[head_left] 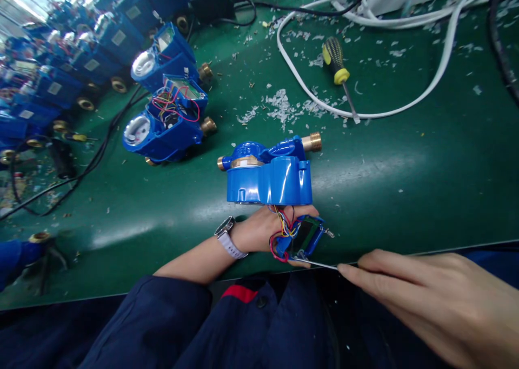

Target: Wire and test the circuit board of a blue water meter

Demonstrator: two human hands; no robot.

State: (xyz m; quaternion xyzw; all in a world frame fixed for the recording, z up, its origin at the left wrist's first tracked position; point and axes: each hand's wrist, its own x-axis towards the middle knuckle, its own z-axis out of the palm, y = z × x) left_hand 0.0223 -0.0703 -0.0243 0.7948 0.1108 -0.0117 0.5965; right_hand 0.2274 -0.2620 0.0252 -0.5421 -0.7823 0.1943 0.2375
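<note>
A blue water meter (270, 179) with brass threaded ends lies on its side on the green bench, just beyond my left hand. Colored wires run from it to a small blue display module (306, 234) with a circuit board and a small coil spring at its right. My left hand (265, 225), wearing a watch, is closed around this module, its fingers partly hidden behind it. My right hand (430, 293) is closed on a slim screwdriver (322, 263) whose handle is hidden in the palm. The metal shaft reaches the module's near edge; its tip is unclear.
Two more blue meters (164, 120) stand to the left, one with red wires exposed. Several others (89, 60) crowd the far left. A yellow-black screwdriver (338, 66) rests at the back beside a looped white cable (300, 82). Black cables (109, 136) and pale scraps (279, 106) lie about.
</note>
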